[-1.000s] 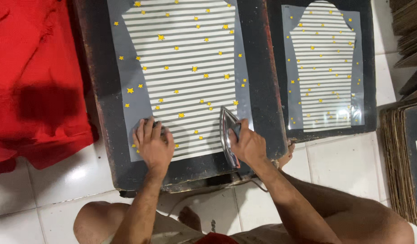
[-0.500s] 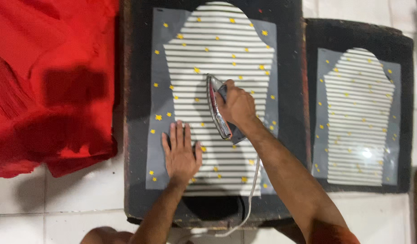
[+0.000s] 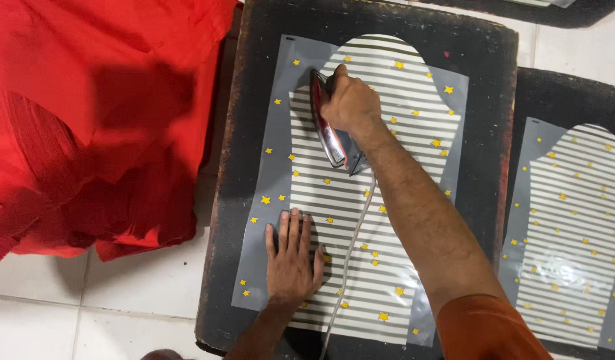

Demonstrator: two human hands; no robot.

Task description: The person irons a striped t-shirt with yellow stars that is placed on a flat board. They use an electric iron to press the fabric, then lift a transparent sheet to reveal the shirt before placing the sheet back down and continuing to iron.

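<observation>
One iron (image 3: 331, 130) is gripped by the right hand (image 3: 351, 101) on one striped sheet (image 3: 387, 220); left hand (image 3: 291, 257) lies flat, fingers spread.

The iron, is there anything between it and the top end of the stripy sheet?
Nothing visible. The iron, held by the right hand, lies on the striped sheet near its rounded top. The left hand presses the sheet flat lower down, behind the iron.

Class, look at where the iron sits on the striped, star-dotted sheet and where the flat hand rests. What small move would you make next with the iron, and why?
Probably slide the iron sideways across the top of the striped sheet. The right hand holds it near the sheet's upper left corner, so the upper right still lies beside it, while the left hand lies flat on the lower part.
</observation>
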